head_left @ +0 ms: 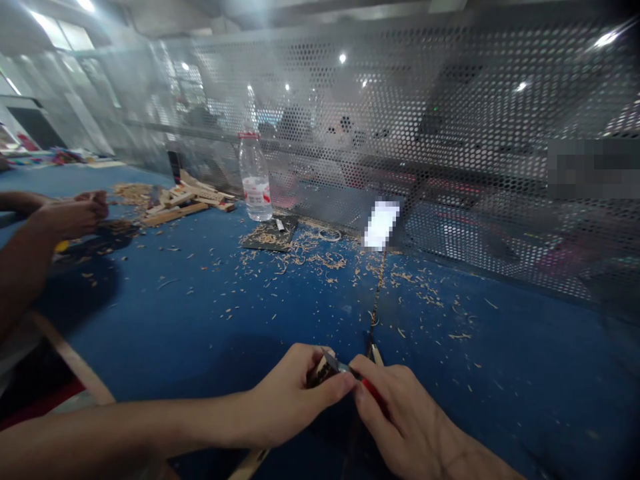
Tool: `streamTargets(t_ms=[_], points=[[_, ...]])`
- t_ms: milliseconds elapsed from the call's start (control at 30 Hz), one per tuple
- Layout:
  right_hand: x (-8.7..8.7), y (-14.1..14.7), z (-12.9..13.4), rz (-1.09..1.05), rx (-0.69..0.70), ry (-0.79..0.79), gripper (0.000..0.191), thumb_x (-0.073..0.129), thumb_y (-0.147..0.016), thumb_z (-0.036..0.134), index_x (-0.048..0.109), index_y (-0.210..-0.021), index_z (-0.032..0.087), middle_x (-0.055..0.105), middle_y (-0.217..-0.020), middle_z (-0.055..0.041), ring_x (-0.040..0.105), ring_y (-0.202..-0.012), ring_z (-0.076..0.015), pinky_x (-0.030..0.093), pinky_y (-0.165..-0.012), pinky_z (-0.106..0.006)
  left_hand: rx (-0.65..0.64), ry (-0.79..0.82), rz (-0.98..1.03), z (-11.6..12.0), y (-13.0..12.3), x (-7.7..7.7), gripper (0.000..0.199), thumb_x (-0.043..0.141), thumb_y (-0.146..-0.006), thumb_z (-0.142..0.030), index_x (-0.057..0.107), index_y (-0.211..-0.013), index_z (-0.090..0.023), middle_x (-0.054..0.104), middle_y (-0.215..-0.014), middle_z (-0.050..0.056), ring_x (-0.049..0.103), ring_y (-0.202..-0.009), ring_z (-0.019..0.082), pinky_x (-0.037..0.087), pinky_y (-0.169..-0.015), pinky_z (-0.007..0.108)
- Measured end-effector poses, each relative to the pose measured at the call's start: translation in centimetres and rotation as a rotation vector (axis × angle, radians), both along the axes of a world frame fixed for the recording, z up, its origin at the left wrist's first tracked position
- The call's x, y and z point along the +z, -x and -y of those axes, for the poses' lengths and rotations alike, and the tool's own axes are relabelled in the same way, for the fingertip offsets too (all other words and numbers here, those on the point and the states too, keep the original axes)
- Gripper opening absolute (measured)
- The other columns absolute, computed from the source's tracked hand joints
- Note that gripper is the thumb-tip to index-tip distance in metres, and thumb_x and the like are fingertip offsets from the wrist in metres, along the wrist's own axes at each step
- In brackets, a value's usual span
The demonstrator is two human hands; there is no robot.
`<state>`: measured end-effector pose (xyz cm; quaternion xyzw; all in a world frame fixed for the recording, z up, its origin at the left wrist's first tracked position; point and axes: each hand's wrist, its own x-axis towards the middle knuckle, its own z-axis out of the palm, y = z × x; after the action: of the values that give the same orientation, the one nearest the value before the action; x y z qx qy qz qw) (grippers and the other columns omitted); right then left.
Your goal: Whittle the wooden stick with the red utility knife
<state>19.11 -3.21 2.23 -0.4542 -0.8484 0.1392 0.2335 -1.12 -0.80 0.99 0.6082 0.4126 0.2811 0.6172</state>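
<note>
In the head view, my left hand (295,393) is closed around a small piece of wood (324,369) with dark marks on its side. My right hand (407,417) grips a red-handled tool (376,395), most of it hidden by my fingers. A short metal part (344,368) shows between the two hands, close against the wood. My left thumb reaches across to the right hand's fingers. Just beyond the right hand, a thin pale stick (377,355) with a metallic tip pokes out; whether it is held or lies on the table I cannot tell.
Wood shavings (330,257) litter the blue table (200,320). A plastic bottle (255,180) stands by a dark flat pad (265,239). Wood offcuts (180,200) are piled left. A perforated metal screen (450,133) borders the back. Another person's hands (83,213) are at left.
</note>
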Motion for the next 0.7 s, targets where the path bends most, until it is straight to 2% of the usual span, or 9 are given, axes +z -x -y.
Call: streamTargets(t_ms=[100, 300, 400, 600, 700], points=[[0.1, -0.1, -0.1, -0.007, 0.047, 0.025, 0.030, 0.030, -0.107, 0.033, 0.047, -0.083, 0.032, 0.066, -0.065, 0.0039, 0.063, -0.051, -0.0199, 0.043, -0.050, -0.032, -0.041, -0.005, 0.030, -0.1, 0.1, -0.2, 0.053, 0.070, -0.089, -0.068, 0.049, -0.076, -0.020, 0.031, -0.066, -0.009, 0.026, -0.063, 0.009, 0.022, -0.055, 0.024], [1.1, -0.1, 0.2, -0.036, -0.021, 0.151, 0.029, 0.033, -0.105, 0.031, 0.053, -0.085, 0.034, 0.071, -0.072, -0.0017, 0.068, -0.062, -0.0241, 0.049, -0.060, -0.034, -0.055, 0.037, -0.027, 0.1, 0.0, 0.6, 0.056, 0.062, -0.092, -0.072, 0.045, -0.073, -0.022, 0.027, -0.058, -0.010, 0.021, -0.057, 0.008, 0.016, -0.049, 0.023], [1.5, 0.0, 0.5, -0.089, -0.033, 0.190, 0.027, 0.038, -0.104, 0.033, 0.057, -0.085, 0.036, 0.071, -0.072, -0.0018, 0.068, -0.061, -0.0257, 0.051, -0.060, -0.036, -0.056, 0.044, -0.040, 0.1, 0.0, 0.7, 0.058, 0.061, -0.090, -0.076, 0.045, -0.073, -0.022, 0.026, -0.057, -0.011, 0.021, -0.055, 0.008, 0.016, -0.048, 0.023], [0.8, 0.0, 0.2, -0.080, -0.030, 0.187, 0.026, 0.038, -0.104, 0.034, 0.052, -0.082, 0.035, 0.069, -0.070, -0.0007, 0.068, -0.061, -0.0261, 0.050, -0.058, -0.037, -0.109, 0.084, -0.022, -0.5, 0.1, 0.4, 0.064, 0.062, -0.081, -0.086, 0.052, -0.083, -0.023, 0.033, -0.053, -0.012, 0.027, -0.044, 0.008, 0.023, -0.039, 0.021], [0.5, 0.1, 0.2, -0.075, -0.027, 0.172, 0.026, 0.036, -0.104, 0.035, 0.049, -0.082, 0.035, 0.068, -0.068, -0.0009, 0.066, -0.058, -0.0268, 0.047, -0.055, -0.038, -0.108, 0.117, -0.033, -0.6, 0.1, 0.1, 0.068, 0.060, -0.078, -0.092, 0.050, -0.083, -0.024, 0.033, -0.050, -0.013, 0.027, -0.038, 0.007, 0.025, -0.034, 0.022]])
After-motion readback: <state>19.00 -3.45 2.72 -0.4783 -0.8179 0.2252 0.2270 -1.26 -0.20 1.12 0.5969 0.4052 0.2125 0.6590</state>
